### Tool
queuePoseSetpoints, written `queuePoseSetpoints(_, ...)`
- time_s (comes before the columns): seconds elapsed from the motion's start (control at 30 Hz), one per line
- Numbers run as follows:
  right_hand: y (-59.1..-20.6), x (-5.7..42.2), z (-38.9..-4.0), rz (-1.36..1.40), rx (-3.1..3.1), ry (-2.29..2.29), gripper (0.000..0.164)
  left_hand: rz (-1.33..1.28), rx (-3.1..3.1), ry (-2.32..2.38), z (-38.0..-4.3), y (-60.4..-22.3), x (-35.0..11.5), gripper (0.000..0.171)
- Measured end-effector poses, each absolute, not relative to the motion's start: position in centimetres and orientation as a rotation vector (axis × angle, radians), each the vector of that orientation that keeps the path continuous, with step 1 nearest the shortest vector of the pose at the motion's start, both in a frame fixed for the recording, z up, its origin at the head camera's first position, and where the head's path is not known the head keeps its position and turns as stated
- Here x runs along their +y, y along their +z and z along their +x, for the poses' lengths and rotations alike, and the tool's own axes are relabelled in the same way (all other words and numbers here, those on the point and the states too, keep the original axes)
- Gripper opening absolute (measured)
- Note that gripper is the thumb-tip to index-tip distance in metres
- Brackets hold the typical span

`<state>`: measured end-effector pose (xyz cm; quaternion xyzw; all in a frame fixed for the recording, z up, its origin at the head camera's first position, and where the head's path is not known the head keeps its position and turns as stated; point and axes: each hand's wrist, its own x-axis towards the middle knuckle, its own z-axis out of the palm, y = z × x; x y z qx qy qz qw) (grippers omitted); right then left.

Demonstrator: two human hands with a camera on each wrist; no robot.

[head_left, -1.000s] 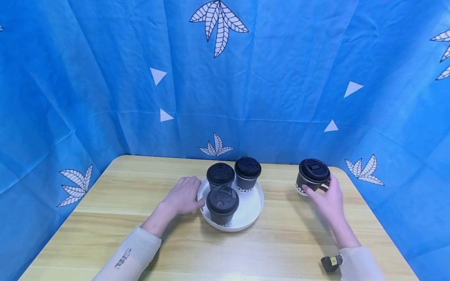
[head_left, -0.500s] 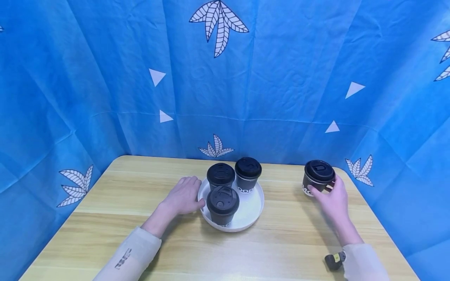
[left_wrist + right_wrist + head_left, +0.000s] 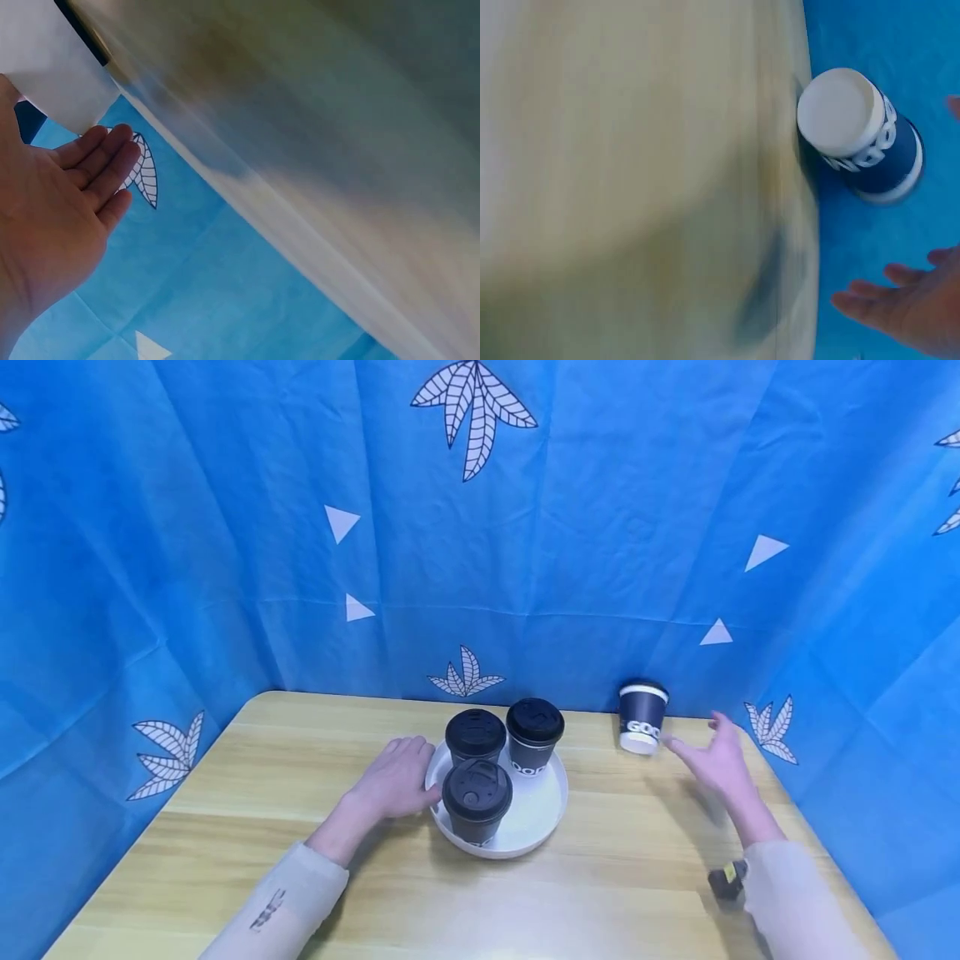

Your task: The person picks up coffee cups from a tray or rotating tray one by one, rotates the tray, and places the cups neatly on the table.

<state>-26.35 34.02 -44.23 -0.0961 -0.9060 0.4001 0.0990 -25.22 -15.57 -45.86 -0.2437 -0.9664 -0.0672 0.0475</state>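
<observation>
My left hand [image 3: 397, 778] holds the left edge of a round white tray [image 3: 542, 814], its thumb over the rim. In the left wrist view, the fingers [image 3: 105, 169] lie beside the tray's wall [image 3: 56, 60]. Three paper cups with black lids stand in the tray: a front cup [image 3: 477, 800], a back left cup [image 3: 476, 733] and a back right cup [image 3: 534, 735]. My right hand [image 3: 720, 764] is spread and holds nothing. Left of it, a fourth lidded cup [image 3: 642, 718] leans backward at the table's far edge, its white base [image 3: 836, 112] showing in the right wrist view.
The wooden table [image 3: 615, 877] ends at a blue curtain [image 3: 585, 568] with leaf and triangle prints, which also runs along both sides. A small black device [image 3: 726, 881] is on the right wrist at the sleeve.
The right hand gripped the fourth cup upright and moved it slightly right; now the hand is off it. The cup is farther back and left, tilted. The left hand and tray stay put.
</observation>
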Motion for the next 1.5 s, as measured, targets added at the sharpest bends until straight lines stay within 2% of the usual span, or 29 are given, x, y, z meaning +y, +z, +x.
queuePoseSetpoints(0.1,-43.8,32.6,-28.5,-0.337,-2.806,1.225,0.124,-0.739,-2.957,-0.212,-25.0,-46.0,-15.3,0.048)
queuePoseSetpoints(0.2,-43.9,31.2,-29.8,-0.471,-2.875,1.209,0.130,-0.767,-2.963,-0.215,-24.8,-46.2,-14.8,0.047)
queuePoseSetpoints(0.27,-44.0,30.7,-30.2,-0.527,-2.895,1.176,0.125,-0.800,-2.958,-0.214,-24.6,-46.3,-14.4,0.046)
queuePoseSetpoints(0.43,-43.7,30.2,-30.5,-0.448,-2.961,1.129,0.095,-0.825,-2.929,-0.204,-24.4,-46.0,-14.1,0.044)
queuePoseSetpoints(0.5,-43.4,30.3,-30.3,-0.419,-2.977,1.132,0.092,-0.821,-2.924,-0.200,-24.3,-45.8,-14.2,0.045)
queuePoseSetpoints(0.93,-44.2,33.3,-27.1,-0.469,-2.559,1.342,0.105,-0.786,-2.954,-0.264,-24.5,-45.9,-15.6,0.048)
queuePoseSetpoints(1.2,-46.2,35.7,-25.6,-0.494,-2.460,1.390,0.113,-0.788,-2.987,-0.256,-25.2,-46.1,-15.6,0.049)
queuePoseSetpoints(1.33,-45.9,35.8,-25.6,-0.485,-2.455,1.419,0.123,-0.791,-2.996,-0.227,-25.6,-45.6,-15.4,0.048)
queuePoseSetpoints(1.5,-44.4,35.0,-25.4,-0.572,-2.370,1.354,0.127,-0.750,-3.052,-0.239,-25.7,-45.0,-15.1,0.056)
